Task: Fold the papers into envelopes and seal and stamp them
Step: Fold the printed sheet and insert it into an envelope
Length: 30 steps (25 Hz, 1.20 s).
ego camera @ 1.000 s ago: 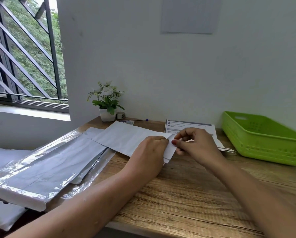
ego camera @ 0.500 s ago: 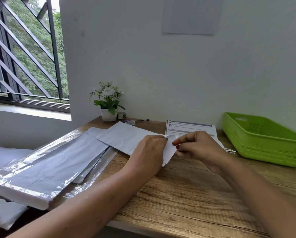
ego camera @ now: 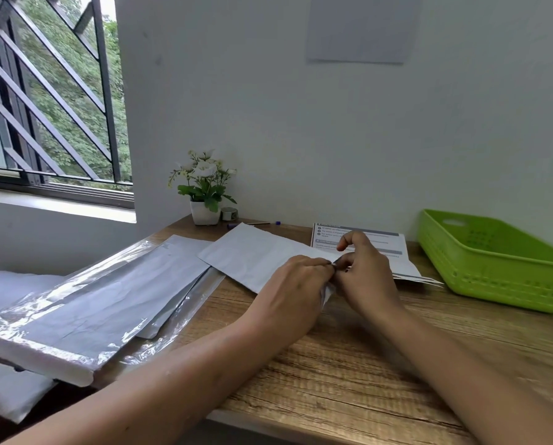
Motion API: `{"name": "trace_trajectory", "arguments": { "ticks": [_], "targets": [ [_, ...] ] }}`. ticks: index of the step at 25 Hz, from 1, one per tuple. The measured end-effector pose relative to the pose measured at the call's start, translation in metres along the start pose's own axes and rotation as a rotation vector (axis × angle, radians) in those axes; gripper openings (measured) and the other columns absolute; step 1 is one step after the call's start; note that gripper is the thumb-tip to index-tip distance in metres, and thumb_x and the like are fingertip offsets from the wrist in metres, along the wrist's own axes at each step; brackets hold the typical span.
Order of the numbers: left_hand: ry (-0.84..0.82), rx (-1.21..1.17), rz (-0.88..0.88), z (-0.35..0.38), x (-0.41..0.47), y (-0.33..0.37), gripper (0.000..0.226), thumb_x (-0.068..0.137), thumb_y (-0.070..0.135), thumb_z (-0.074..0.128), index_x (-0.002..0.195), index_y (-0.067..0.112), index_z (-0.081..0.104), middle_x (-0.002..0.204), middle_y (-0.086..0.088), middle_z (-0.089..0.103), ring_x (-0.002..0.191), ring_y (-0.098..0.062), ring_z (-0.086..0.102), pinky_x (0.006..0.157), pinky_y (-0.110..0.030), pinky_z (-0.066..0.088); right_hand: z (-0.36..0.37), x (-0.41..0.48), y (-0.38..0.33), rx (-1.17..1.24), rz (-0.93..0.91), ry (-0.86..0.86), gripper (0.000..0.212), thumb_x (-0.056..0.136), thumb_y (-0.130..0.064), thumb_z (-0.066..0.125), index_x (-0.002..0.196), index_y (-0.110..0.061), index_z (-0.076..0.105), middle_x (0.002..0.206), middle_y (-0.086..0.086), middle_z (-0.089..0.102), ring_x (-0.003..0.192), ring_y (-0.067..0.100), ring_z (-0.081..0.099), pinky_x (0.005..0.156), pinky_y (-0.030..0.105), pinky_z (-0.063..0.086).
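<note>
Pale paper, brown wood grain, one lime-green accent.
The bench (ego camera: 349,364) shows streaked brown grain; the paper (ego camera: 246,252) at centre is white; the basket (ego camera: 493,268) at right is lime green; the potted plant (ego camera: 204,187) has white blooms and green leaves.

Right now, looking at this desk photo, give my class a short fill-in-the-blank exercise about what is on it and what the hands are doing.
The basket on the right of the desk is ____.
The potted plant by the wall has ____ flowers.
The left hand and right hand both pinch one end of a white sheet of ____.
The plastic-wrapped stack lies to the ____ of the hands.
Missing words: green; white; paper; left.
</note>
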<state>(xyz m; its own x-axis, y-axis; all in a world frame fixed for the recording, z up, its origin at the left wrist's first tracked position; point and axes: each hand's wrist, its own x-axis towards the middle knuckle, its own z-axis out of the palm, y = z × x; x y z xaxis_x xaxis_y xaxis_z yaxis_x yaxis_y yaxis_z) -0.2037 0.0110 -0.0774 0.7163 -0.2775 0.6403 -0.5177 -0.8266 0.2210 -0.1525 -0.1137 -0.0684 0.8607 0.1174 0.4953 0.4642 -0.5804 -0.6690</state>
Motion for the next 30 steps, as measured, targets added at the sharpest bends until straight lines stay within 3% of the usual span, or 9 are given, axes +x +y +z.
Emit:
{"name": "trace_trajectory", "arguments": {
  "ticks": [6,10,14,17,20,23,25,27,30],
  "targets": [
    [0.006,-0.051,-0.023,-0.004,0.0,0.002,0.032,0.088,0.006,0.044,0.108,0.002,0.068,0.105,-0.012,0.07,0.1,-0.024,0.062,0.09,-0.035,0.047,0.005,-0.004,0.0,-0.203,-0.099,0.016,0.039,0.078,-0.016,0.059,0.11,-0.028,0.042,0.081,-0.01,0.064,0.071,0.02,0.055,0.058,0.029,0.036],
    [-0.022,-0.094,-0.092,-0.005,0.001,-0.006,0.036,0.089,0.007,0.044,0.119,0.011,0.063,0.107,-0.008,0.07,0.098,-0.021,0.062,0.084,-0.021,0.042,-0.012,0.004,0.004,-0.19,-0.204,-0.239,0.049,0.08,-0.017,0.056,0.122,-0.036,0.039,0.091,-0.011,0.069,0.066,0.005,0.054,0.067,0.029,0.044],
    [-0.143,-0.127,-0.187,0.0,0.001,-0.016,0.053,0.081,0.0,0.043,0.128,0.022,0.055,0.115,-0.003,0.068,0.107,-0.018,0.061,0.094,-0.031,0.048,-0.03,0.008,0.011,-0.243,-0.258,-0.554,0.051,0.078,0.002,0.046,0.113,-0.034,0.044,0.091,-0.012,0.071,0.076,-0.001,0.057,0.069,0.023,0.043],
    [-0.234,-0.237,-0.23,-0.001,0.001,-0.022,0.037,0.085,0.004,0.051,0.117,0.022,0.059,0.103,0.001,0.072,0.097,-0.006,0.064,0.085,-0.014,0.047,-0.037,0.01,0.019,-0.24,-0.247,-0.645,0.055,0.075,0.002,0.052,0.112,-0.038,0.043,0.089,-0.012,0.071,0.075,-0.002,0.059,0.067,0.012,0.042],
    [-0.263,-0.268,-0.25,-0.004,0.004,-0.023,0.012,0.091,0.019,0.055,0.101,0.021,0.062,0.088,0.002,0.074,0.077,-0.001,0.064,0.077,-0.02,0.05,-0.034,0.013,0.026,-0.211,-0.27,-0.649,0.049,0.077,-0.001,0.063,0.108,-0.038,0.05,0.084,-0.01,0.071,0.081,0.005,0.064,0.075,0.018,0.05],
    [-0.287,-0.219,-0.278,-0.006,0.007,-0.025,0.011,0.091,0.017,0.055,0.093,0.019,0.065,0.084,0.001,0.075,0.063,0.002,0.059,0.066,-0.014,0.048,-0.028,0.015,0.03,-0.271,-0.324,-0.632,0.03,0.082,-0.005,0.065,0.095,-0.031,0.068,0.087,-0.01,0.068,0.084,0.006,0.062,0.079,0.024,0.05],
    [-0.352,-0.175,-0.296,-0.009,0.008,-0.027,0.012,0.092,0.023,0.056,0.095,0.019,0.067,0.087,0.002,0.073,0.066,0.001,0.055,0.063,-0.014,0.044,-0.025,0.015,0.03,-0.309,-0.319,-0.627,0.019,0.085,-0.012,0.066,0.094,-0.027,0.072,0.094,-0.007,0.065,0.088,0.009,0.058,0.08,0.027,0.048],
    [-0.385,-0.197,-0.337,-0.009,0.008,-0.029,0.021,0.091,0.036,0.057,0.094,0.019,0.068,0.085,0.003,0.07,0.069,-0.005,0.054,0.066,-0.024,0.046,-0.021,0.014,0.029,-0.303,-0.309,-0.597,0.012,0.086,-0.018,0.066,0.093,-0.025,0.071,0.096,-0.005,0.062,0.089,0.011,0.056,0.079,0.027,0.046],
    [-0.4,-0.202,-0.374,-0.009,0.009,-0.032,0.022,0.08,0.041,0.07,0.091,0.023,0.069,0.075,0.01,0.061,0.068,-0.001,0.051,0.06,-0.018,0.04,-0.012,0.011,0.029,-0.327,-0.306,-0.525,0.005,0.087,-0.025,0.064,0.09,-0.028,0.067,0.092,-0.009,0.054,0.086,0.009,0.052,0.07,0.02,0.039]
  ]
}}
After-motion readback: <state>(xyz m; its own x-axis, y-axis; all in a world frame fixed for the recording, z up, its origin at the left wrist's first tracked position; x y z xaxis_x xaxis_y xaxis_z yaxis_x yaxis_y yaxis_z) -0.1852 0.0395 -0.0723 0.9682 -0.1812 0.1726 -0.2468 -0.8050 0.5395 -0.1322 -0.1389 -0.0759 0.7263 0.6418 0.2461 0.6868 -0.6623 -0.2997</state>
